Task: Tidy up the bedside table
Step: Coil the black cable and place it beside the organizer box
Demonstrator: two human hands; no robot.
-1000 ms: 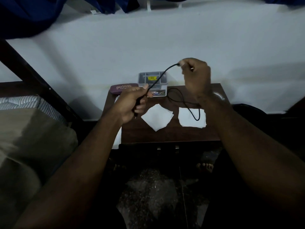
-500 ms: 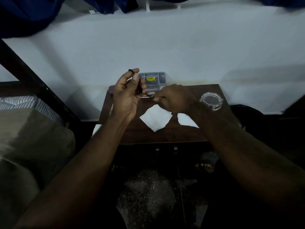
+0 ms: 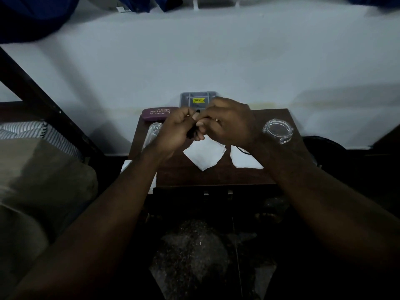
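Above the brown bedside table (image 3: 216, 176), my left hand (image 3: 177, 128) and my right hand (image 3: 229, 123) meet, both closed on a thin black cable (image 3: 191, 133) bunched between them. A short loose stretch of the cable hangs below my right wrist over the right sheet. Two white paper sheets lie on the table: one (image 3: 204, 155) under my hands and one (image 3: 242, 160) to the right. At the back stand a maroon glasses case (image 3: 159, 113) and a grey compartment box (image 3: 194, 99) with a yellow label.
A clear glass ashtray (image 3: 278, 131) sits at the table's right back corner. A clear plastic wrapper (image 3: 154, 128) lies by the left edge. A bed with a striped mattress (image 3: 32, 131) and a dark frame stands to the left. The white wall is right behind.
My right hand came down from holding the cable stretched high, then rose to meet my left hand. The cable is now gathered between both hands.
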